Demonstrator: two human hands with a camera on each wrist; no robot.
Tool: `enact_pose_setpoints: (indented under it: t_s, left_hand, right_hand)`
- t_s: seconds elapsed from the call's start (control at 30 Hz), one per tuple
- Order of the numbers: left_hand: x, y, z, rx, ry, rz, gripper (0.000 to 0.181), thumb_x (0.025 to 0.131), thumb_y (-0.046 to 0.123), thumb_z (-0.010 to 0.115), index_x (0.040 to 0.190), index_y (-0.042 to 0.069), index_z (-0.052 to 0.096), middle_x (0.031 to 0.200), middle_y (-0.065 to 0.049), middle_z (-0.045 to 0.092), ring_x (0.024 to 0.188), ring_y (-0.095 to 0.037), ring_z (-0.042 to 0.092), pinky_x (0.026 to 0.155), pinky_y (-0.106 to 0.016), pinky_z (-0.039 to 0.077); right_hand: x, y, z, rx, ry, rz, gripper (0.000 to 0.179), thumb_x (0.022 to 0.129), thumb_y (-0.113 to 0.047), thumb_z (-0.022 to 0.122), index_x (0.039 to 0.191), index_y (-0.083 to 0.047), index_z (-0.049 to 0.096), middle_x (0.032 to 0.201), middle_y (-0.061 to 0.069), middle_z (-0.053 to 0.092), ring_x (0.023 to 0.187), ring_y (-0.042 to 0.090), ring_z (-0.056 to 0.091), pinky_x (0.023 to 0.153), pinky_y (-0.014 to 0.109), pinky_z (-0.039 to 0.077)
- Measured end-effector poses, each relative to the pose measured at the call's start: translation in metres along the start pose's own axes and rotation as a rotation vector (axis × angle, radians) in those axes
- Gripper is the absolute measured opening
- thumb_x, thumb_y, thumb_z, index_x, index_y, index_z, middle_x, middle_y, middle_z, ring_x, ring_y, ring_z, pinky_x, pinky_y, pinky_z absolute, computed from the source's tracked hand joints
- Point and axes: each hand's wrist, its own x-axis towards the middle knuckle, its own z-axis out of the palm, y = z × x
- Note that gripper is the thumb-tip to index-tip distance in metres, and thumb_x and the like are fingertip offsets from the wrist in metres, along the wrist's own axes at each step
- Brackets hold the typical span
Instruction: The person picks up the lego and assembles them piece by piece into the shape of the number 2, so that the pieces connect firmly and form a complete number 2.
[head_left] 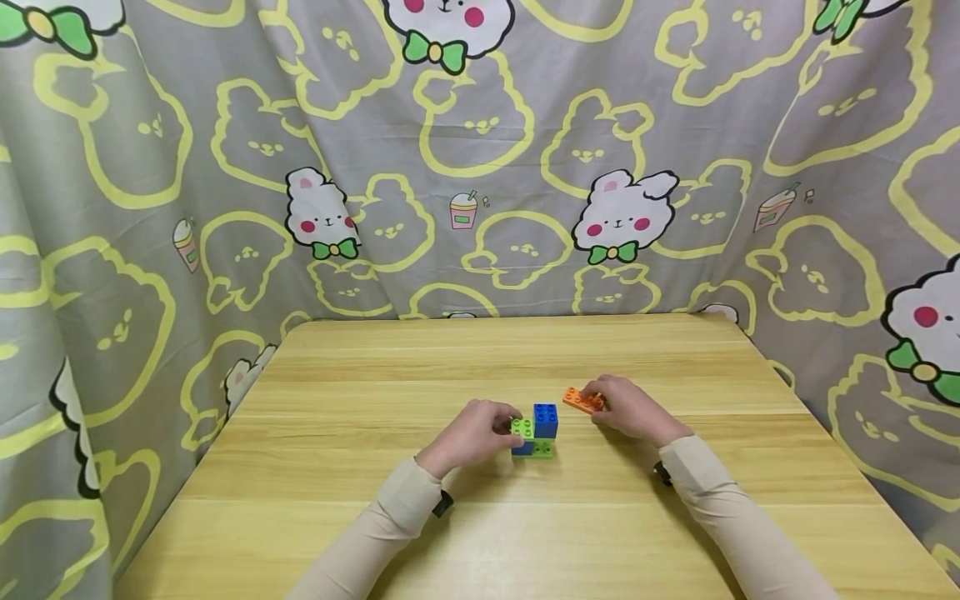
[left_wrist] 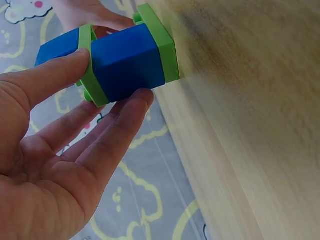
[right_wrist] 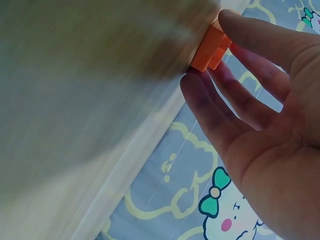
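Near the middle of the table is a stack of toy building blocks, with a light green plate [head_left: 542, 451] at the bottom, a blue brick [left_wrist: 129, 65] on it, a second green plate [head_left: 522, 427] above and another blue block [head_left: 546, 421] on top toward the right. My left hand [head_left: 474, 429] grips the stack from its left, thumb on the upper green plate and fingers against the lower blue brick. Beyond the stack to the right, my right hand [head_left: 632, 407] pinches a flat orange studded brick [head_left: 576, 399] between thumb and fingers, low over the tabletop. Fingers partly cover the orange brick.
The blocks are on a light wooden table [head_left: 360, 367]. A grey curtain [head_left: 465, 275] with yellow outlines and cartoon bears hangs behind the table and along both sides. Each sleeved forearm reaches in from the near edge, with a dark wrist device [head_left: 443, 503] on the left one.
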Motion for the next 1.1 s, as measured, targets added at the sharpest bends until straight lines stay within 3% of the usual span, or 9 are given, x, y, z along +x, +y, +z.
enact_pose_setpoints:
  t_s: [0.33,0.7,0.87,1.1]
  left_hand:
    - [-0.001,0.001,0.001,0.002,0.008,-0.002,0.036,0.093,0.020,0.077,0.124,0.004,0.070,0.106,-0.007,0.074,0.094,-0.015,0.069,0.082,-0.030,0.057]
    - [-0.004,0.002,-0.001,0.003,0.016,0.002,0.047,0.093,0.031,0.076,0.130,0.003,0.066,0.115,-0.009,0.072,0.102,-0.019,0.068,0.087,-0.034,0.056]
    - [-0.005,0.001,-0.005,0.007,0.067,0.028,0.052,0.096,0.039,0.071,0.133,0.002,0.064,0.125,-0.012,0.070,0.112,-0.027,0.067,0.094,-0.042,0.055]
    - [-0.005,0.004,-0.011,0.011,0.194,0.054,0.048,0.098,0.036,0.068,0.137,0.008,0.063,0.134,-0.012,0.067,0.122,-0.030,0.063,0.099,-0.048,0.053]
  right_hand:
    - [0.000,-0.001,-0.002,0.011,0.003,0.006,0.027,0.086,-0.001,0.078,0.113,0.001,0.072,0.101,0.010,0.068,0.084,0.020,0.060,0.076,0.039,0.052]
    - [-0.003,-0.009,-0.013,0.070,0.064,0.000,0.026,0.088,0.001,0.073,0.114,0.003,0.071,0.109,0.015,0.070,0.094,0.026,0.066,0.084,0.046,0.057]
    - [-0.005,-0.017,-0.021,0.063,0.101,-0.037,0.025,0.089,0.000,0.073,0.114,0.003,0.071,0.109,0.016,0.071,0.094,0.029,0.068,0.085,0.048,0.058]
    - [-0.007,-0.029,-0.032,0.053,0.154,-0.070,0.025,0.090,-0.002,0.075,0.115,-0.001,0.072,0.112,0.013,0.071,0.098,0.028,0.069,0.087,0.048,0.058]
